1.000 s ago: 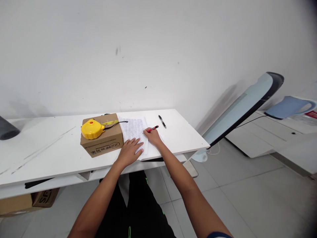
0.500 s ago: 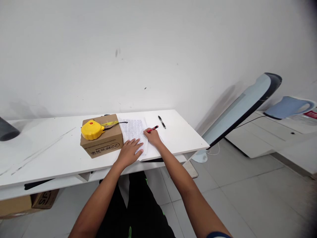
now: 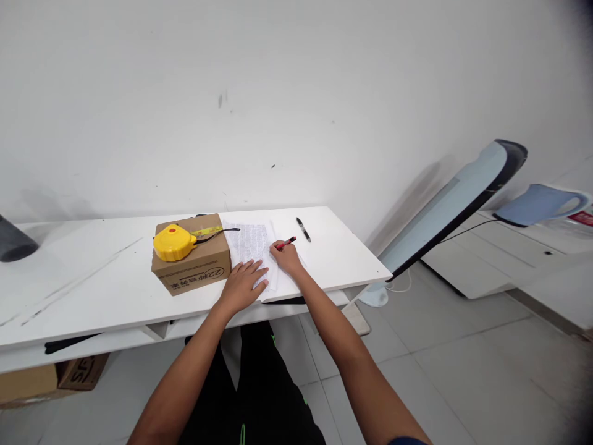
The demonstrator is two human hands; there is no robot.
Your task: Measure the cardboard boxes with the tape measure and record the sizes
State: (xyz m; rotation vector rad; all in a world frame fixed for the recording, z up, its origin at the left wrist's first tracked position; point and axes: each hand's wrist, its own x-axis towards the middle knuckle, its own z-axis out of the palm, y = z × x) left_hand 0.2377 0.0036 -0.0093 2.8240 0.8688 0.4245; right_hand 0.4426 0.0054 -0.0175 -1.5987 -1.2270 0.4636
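Note:
Sheets of paper [image 3: 252, 241] covered in writing lie on the white table [image 3: 111, 272]. My left hand [image 3: 243, 281] rests flat on their lower part, fingers spread. In my right hand [image 3: 286, 254] is a red pen [image 3: 286, 243], gripped over the right side of the paper; its tip is hidden by the fingers. A second, black pen [image 3: 303, 229] lies on the table to the upper right. Left of the paper stands a brown cardboard box [image 3: 199, 272], and on top of it sits a yellow tape measure [image 3: 173, 244] with a black strap.
A dark cylinder [image 3: 16, 241] is at the table's far left. Right of the table, a light-blue panel with a dark edge [image 3: 454, 198] leans near the wall. Farther right, a blue jug [image 3: 540, 204] stands on a white cabinet. Another cardboard box [image 3: 83, 372] is under the table.
Both hands keep nearly the same places. The right hand, still holding the red pen, has shifted very slightly; the view has tilted a little.

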